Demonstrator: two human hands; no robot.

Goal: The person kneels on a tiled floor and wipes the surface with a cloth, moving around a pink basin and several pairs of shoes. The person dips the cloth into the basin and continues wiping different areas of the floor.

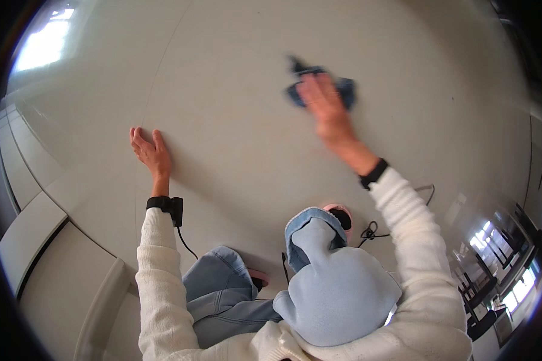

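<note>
On the pale, smooth floor (235,135), my right hand (327,108) lies over a crumpled dark blue cloth (347,92), its fingers extended across it; hand and cloth are blurred. Whether the fingers grip the cloth or only press on it is hard to tell. To the left, my left hand (151,153) rests on the same floor with fingers apart and nothing in it. A black band with a small box (176,211) circles my left wrist, a cable hanging from it, and another black band (374,173) is on my right wrist.
Black cable (369,232) lies looped beside a pink shoe (350,230). White cabinet-like panels (67,270) stand at lower left. Dark chairs or similar furniture (483,289) and bright windows appear at the lower right. A thin line runs along the floor near my left hand.
</note>
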